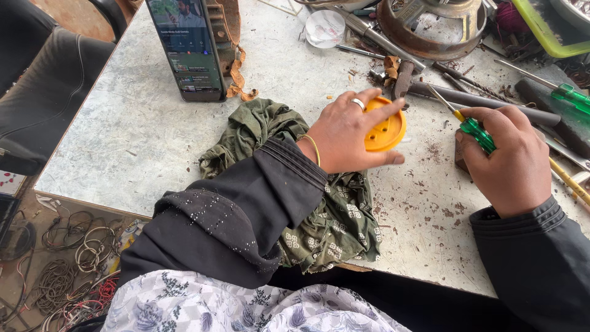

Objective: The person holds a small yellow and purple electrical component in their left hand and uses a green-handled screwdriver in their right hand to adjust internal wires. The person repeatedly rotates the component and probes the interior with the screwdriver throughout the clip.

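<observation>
Head cam looking straight down, so nearest to me is a lap in floral print fabric (246,307) at 6 o'clock, with black sleeves (233,215) running up from it. Just past that, an olive green patterned cloth (335,215) is bunched on the pale, scuffed surface (123,135), partly under the left forearm. Left hand (350,132), wearing a ring and a thin gold bangle, is wrapped around a round orange plastic disc (384,132) with small holes in its face, fingers over the top edge and thumb under it, held near the middle of the surface just beyond the cloth. Over at 3 o'clock the right hand (507,160) is closed tight on the green handle of a screwdriver (473,129), and its thin shaft pokes up toward 11 o'clock, tip well apart from the disc. Brown grit and flakes are scattered all over between the two hands. Off the surface at 8 o'clock there's a tangle of wires (67,264) on the floor. Farther out at 11 o'clock a phone (187,49) stands propped upright with its screen lit. Way back at 12 to 2 o'clock it's a mess: a rusty round metal housing (430,27), a dark metal rod (485,98), a second green-handled screwdriver (568,95) and a lime green tray (544,31).
</observation>
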